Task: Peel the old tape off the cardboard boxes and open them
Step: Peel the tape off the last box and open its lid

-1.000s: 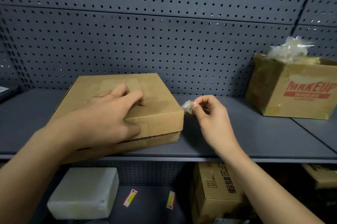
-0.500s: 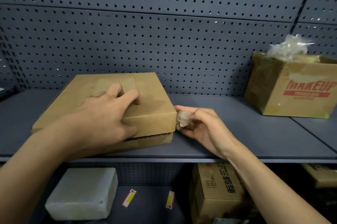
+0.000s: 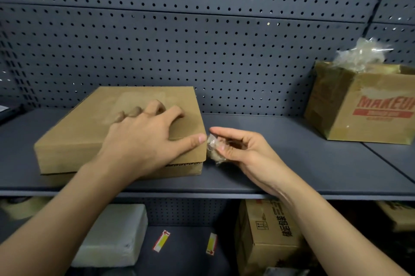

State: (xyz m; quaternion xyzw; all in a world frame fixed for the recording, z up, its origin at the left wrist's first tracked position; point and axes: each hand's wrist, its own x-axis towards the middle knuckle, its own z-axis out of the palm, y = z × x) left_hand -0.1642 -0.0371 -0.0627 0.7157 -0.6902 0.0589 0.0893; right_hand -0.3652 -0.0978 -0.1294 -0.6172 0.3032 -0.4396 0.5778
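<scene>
Left hand [image 3: 143, 138]: spread, pressing flat cardboard box [image 3: 74, 141] steady
Right hand [image 3: 244, 152]: pinching crumpled tape wad [image 3: 214, 148]; best pulled low, slowly, at the corner

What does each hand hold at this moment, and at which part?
The right hand pinches a crumpled wad of tape by its right side. The left hand holds nothing; it presses on the top of the cardboard box.

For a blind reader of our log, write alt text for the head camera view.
A person's left hand presses on a closed, shallow cardboard box on a grey shelf, while the right hand pinches a wad of clear tape beside the box's right front corner. An open box printed MAKEUP stands further right, plastic film sticking out.
</scene>
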